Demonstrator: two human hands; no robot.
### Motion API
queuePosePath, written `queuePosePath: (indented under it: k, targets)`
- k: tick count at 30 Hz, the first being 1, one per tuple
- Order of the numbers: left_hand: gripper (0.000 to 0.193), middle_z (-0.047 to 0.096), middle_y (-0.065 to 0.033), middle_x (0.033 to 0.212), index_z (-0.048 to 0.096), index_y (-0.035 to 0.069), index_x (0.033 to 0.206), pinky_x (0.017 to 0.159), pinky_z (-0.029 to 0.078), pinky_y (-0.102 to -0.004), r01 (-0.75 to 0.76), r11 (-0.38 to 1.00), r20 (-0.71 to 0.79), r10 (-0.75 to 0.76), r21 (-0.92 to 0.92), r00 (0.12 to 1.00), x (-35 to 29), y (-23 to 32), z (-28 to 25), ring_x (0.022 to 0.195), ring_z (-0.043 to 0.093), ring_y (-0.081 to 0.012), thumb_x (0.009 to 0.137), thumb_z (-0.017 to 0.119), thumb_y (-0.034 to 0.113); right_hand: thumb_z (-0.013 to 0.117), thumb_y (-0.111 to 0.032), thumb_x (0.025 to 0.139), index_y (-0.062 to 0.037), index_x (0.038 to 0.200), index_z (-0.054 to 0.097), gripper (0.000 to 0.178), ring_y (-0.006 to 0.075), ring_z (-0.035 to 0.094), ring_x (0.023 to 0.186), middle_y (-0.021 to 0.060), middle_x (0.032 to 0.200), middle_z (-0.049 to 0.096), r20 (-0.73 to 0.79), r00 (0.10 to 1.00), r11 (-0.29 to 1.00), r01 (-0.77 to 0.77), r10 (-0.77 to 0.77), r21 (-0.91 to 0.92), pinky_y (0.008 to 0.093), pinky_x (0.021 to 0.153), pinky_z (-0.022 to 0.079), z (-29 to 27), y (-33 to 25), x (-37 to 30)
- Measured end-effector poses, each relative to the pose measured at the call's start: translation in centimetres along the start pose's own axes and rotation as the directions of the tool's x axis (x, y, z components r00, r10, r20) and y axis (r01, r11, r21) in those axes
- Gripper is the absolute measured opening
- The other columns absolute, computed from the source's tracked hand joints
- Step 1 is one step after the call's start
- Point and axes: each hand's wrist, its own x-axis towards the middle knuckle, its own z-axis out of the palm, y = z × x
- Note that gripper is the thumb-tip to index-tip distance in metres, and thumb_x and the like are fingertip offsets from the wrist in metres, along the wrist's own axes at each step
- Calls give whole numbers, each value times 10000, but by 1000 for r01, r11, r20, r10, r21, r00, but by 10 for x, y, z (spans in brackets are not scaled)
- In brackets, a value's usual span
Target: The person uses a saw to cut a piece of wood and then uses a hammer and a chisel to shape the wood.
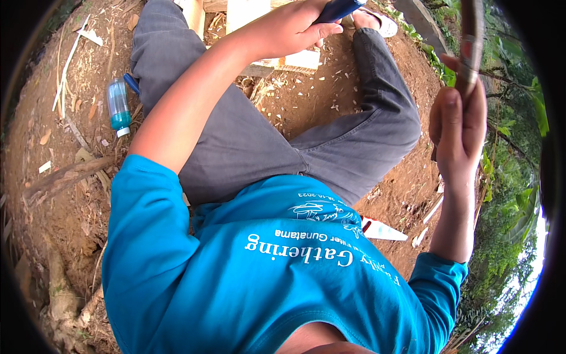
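Note:
My left hand [289, 30] is closed around a blue-handled chisel [341, 9] at the top centre. Its blade is hidden, and the handle points up and to the right. Beneath that hand lie pale wooden boards [298, 61] between my legs, their upper parts cut off by the picture's edge. My right hand [460, 127], raised at the right, grips a long brownish-grey tool shaft [470, 44]. The shaft runs out of the top of the view, so its head does not show.
A clear bottle with teal liquid [119, 109] lies by my left thigh, beside a blue handle [131, 82]. A pale pointed blade [384, 230] with a red part lies near my right hip. Wood chips litter the brown soil. A branch [68, 177] lies left; green plants [507, 236] grow right.

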Motion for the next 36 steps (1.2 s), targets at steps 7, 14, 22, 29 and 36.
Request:
queuePosePath:
  k: [7, 14, 22, 29, 36]
  targets:
    - [387, 652, -134, 1078, 469, 26, 1341, 864, 560, -406, 40, 988, -36, -46, -147, 998, 2, -1, 9, 926, 700, -237, 1069, 568, 284, 531, -147, 1072, -41, 1426, 551, 370, 82, 589, 826, 49, 1003, 701, 29, 999, 987, 26, -22, -156, 238, 760, 467, 6, -11, 0]
    - [275, 572, -55, 963, 498, 35, 1173, 803, 546, -345, -7, 989, -46, 0, -149, 999, 1, -5, 12, 830, 645, -146, 1085, 542, 292, 488, -187, 1104, -25, 1456, 504, 387, 16, 429, 746, -25, 916, 555, 16, 998, 993, 58, -56, -100, 184, 666, 361, 9, -5, 3]
    - [244, 567, -51, 940, 495, 41, 1171, 792, 533, -336, 22, 987, -23, -26, -162, 999, 1, 0, 8, 831, 633, -151, 1086, 542, 265, 473, -152, 1102, -29, 1440, 499, 361, -12, 376, 663, -90, 790, 469, 42, 995, 980, 95, -89, -173, 167, 599, 307, 7, -12, 4]
    - [323, 606, -87, 989, 478, 43, 1280, 813, 535, -380, -35, 999, -13, 35, 22, 999, 5, -2, 16, 876, 653, -177, 1080, 547, 287, 509, -134, 1078, -17, 1416, 534, 358, 129, 621, 1011, 67, 1176, 681, 38, 996, 991, 79, -75, -107, 324, 857, 496, 7, -5, 0]
    - [273, 565, -47, 933, 478, 39, 1243, 809, 544, -355, -34, 991, -22, 31, -127, 999, 2, -7, 18, 820, 647, -145, 1088, 530, 258, 506, -222, 1099, -20, 1440, 512, 396, 9, 422, 596, -70, 748, 505, -66, 997, 989, 47, -38, 139, 194, 541, 317, 5, -9, -16]
